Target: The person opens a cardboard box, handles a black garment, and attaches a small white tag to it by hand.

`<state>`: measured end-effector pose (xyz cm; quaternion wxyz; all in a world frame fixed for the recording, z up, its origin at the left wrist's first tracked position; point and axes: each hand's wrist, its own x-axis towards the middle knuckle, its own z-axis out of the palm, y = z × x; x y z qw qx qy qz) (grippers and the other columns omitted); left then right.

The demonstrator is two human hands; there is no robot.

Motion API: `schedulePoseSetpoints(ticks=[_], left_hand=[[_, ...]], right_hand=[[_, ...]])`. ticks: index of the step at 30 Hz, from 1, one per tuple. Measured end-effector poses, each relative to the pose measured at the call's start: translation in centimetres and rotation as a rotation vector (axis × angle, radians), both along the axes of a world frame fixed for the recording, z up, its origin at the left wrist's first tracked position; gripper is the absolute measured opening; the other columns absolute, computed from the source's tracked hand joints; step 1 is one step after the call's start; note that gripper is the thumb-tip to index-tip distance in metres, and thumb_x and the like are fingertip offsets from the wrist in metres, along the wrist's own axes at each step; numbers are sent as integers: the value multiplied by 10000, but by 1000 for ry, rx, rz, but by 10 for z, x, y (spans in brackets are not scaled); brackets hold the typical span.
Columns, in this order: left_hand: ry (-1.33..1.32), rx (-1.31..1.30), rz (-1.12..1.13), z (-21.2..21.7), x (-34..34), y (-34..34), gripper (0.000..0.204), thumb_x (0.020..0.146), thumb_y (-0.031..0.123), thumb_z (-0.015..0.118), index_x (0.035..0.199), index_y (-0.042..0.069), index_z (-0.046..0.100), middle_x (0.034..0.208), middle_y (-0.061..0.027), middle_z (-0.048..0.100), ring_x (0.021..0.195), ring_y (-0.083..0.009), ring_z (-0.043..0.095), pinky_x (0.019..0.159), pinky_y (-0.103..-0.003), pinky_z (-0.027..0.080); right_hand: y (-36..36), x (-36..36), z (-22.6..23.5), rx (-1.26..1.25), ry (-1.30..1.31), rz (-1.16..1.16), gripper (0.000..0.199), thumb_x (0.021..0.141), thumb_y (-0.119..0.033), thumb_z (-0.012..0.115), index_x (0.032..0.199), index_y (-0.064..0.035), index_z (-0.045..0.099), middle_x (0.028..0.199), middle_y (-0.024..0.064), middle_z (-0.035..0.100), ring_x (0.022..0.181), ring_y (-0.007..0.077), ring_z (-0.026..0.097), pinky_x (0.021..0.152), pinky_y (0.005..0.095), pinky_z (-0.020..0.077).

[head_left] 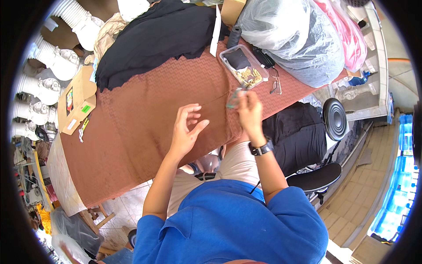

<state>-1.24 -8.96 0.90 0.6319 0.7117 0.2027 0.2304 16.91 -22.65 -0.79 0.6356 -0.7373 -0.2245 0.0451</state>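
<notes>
Resting at far left: a cardboard box (74,105) is seen at the edge of the brown cloth (118,149), and a yellow tool (83,127) is laid just beside it. Both can be left there, out of the way.
Black cloth: a big dark heap (154,44) is spread along the far side. It should not be tugged or dragged over the work spot.
Left hand: the left hand (188,127) is held up over the brown cloth, fingers softly bent and thumb apart. Nothing is seen in it, so the folds in the cloth could be pressed flat with it.
Small green thing: the small green thing (231,104) is found at the right fingertips, just below the clear tub (230,71). It is blurred, and its kind cannot be told.
Tub: a black bundle (237,58) and little gold bits (250,78) are held inside. The rim should not be bumped, or the bits could be spilled.
Right hand: the small green thing seems to be pinched by the right hand (250,112). A firm, gentle pinch and slow moves are best.
Glasses: the glasses (276,83) are set right of the tub, and should not be brushed by the wrist.
</notes>
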Motion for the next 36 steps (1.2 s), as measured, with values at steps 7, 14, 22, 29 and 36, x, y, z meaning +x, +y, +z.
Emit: schedulePoseSetpoints(ticks=[7,14,22,29,36], left_hand=[[97,292,251,-1,-64,8,274,898,53,729,1159,48,647,1305,-102,568,1044,-209,612,892,-331,521],[241,617,528,-4,-135,15,229,904,65,705,1123,28,650,1311,-135,555,1205,-316,556,1019,-411,464],[338,708,644,-23,-156,19,189,928,143,701,1091,58,659,1277,-117,578,1195,-322,532,1020,-435,423],[331,708,665,-17,-155,17,166,916,146,708,1054,64,665,1209,-100,609,1125,-310,550,964,-433,435],[356,716,687,-17,-155,16,129,926,134,689,1027,60,656,1169,-93,622,1087,-305,557,936,-428,434]], right_hand=[[-73,76,-26,-467,12,-194,183,937,-142,708,1000,30,715,702,112,725,630,186,705,564,342,511],[-45,61,15,-673,-537,-394,223,857,-195,789,907,-18,663,862,179,672,827,400,653,734,496,515],[126,49,53,-345,-832,136,341,839,-155,782,1113,-30,622,1088,252,573,960,428,573,824,502,482],[213,109,43,-849,-805,-55,449,733,-73,835,1094,22,585,1195,260,575,889,376,736,756,410,638],[228,152,62,-999,-989,-202,153,874,-49,674,1005,21,707,1088,175,634,905,321,733,743,370,638]])
